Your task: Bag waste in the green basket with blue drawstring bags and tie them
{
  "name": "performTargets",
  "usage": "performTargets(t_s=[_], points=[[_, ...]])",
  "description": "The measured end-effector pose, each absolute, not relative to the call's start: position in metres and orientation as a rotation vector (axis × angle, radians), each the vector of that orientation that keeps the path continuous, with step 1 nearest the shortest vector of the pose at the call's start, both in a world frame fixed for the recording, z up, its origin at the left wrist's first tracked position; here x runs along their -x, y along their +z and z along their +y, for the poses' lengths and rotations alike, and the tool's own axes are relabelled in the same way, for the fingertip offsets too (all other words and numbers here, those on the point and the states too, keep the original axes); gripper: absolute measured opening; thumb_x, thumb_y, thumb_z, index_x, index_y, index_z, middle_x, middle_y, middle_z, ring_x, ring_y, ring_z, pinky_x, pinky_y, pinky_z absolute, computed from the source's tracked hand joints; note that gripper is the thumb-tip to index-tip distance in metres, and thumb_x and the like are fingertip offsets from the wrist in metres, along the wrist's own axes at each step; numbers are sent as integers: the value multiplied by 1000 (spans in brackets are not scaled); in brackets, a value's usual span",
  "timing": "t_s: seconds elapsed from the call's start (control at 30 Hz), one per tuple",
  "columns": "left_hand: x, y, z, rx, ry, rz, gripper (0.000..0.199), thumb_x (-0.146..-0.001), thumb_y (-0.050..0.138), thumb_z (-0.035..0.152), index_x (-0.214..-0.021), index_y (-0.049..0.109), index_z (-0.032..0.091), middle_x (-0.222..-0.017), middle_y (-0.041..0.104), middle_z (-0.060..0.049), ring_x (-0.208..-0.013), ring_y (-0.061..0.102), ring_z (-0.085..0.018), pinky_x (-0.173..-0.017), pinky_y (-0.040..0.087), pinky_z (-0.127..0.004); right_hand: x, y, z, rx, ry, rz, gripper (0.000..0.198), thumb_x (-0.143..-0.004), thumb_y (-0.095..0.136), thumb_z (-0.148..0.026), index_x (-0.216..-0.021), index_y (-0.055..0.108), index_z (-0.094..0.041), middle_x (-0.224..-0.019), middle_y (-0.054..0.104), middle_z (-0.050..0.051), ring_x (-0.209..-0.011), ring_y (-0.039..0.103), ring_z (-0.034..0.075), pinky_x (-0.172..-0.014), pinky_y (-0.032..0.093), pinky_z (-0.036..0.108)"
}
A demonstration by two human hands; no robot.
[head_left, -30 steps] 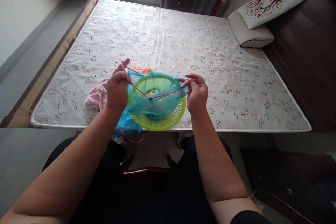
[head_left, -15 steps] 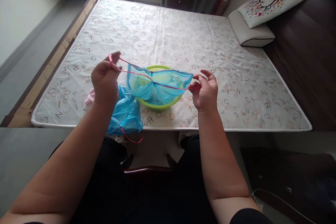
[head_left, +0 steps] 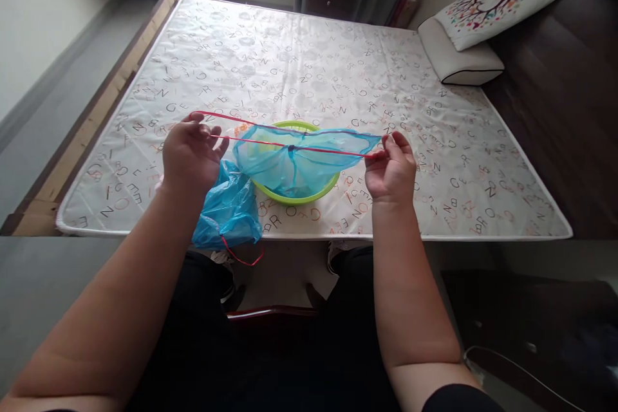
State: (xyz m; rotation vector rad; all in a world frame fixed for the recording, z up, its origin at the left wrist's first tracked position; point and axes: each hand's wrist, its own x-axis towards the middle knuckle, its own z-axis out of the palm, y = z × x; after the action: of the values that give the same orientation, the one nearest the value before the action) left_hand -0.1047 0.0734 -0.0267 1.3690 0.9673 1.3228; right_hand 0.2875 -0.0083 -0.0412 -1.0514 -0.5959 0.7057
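A lettered mattress (head_left: 463, 161) fills the scene, with a wooden rail (head_left: 103, 100) along its left side and, at the far right, a tree-print pillow (head_left: 497, 9) leaning on a pale bolster (head_left: 458, 64). At the near left edge lies a crumpled blue bag (head_left: 229, 206), its own red cord (head_left: 241, 256) hanging over the side, just left of a green basket (head_left: 304, 198). A little orange (head_left: 241, 130) shows past the basket's far left; what it belongs to is too hidden to tell. The drawstring bag (head_left: 280, 170), blue and see-through, is stretched across the basket and covers much of its opening, so its contents cannot be made out. The left hand (head_left: 190, 158) is raised near the mattress's left half, fingers closed on two strands of red drawstring (head_left: 333, 152). The right hand (head_left: 392, 167), palm turned inward, pinches the drawstring at the bag's right corner, fingers curled. Both forearms reach forward from the near side, well apart.
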Motion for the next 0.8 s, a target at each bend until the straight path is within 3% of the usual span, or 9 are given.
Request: performTargets(t_s=[0.23,0.43,0.57,0.67,0.8], points=[[101,-28,73,-1393,1385,1044,50,-88,63,85,-117,73,45,-121,78,-1,-132,66,-27,-107,57,-49,-293,-41,-7,940,718,-409,17,-90,73,-25,-102,62,-27,-101,68,-2,-83,69,11,-79,65,31],[99,-33,73,-1262,1451,1022,47,-96,61,78,-130,69,46,-140,70,-2,-141,61,-28,-111,55,-46,-290,-47,-6,908,786,-350,15,-87,71,-29,-97,60,-28,-100,69,-3,-102,74,17,-94,64,44],[92,-16,65,-1304,1433,987,51,-100,62,72,-144,59,46,-139,69,2,-147,56,-27,-113,53,-46,-278,-40,-10,960,705,-558,16,-92,66,-38,-104,61,-31,-104,69,-1,-112,74,20,-96,63,46],[77,-1,54,-1364,1423,981,53,-98,66,73,-141,61,43,-134,72,1,-145,59,-29,-111,53,-43,-261,-28,-15,1019,674,-671,19,-95,65,-40,-111,60,-31,-105,68,0,-116,74,22,-96,63,46],[52,6,36,-1390,1452,1000,54,-100,66,69,-142,62,36,-125,76,-1,-130,68,-26,-104,55,-42,-234,-13,-22,1058,687,-869,19,-99,64,-38,-116,59,-33,-103,69,-1,-105,75,18,-92,63,40]])
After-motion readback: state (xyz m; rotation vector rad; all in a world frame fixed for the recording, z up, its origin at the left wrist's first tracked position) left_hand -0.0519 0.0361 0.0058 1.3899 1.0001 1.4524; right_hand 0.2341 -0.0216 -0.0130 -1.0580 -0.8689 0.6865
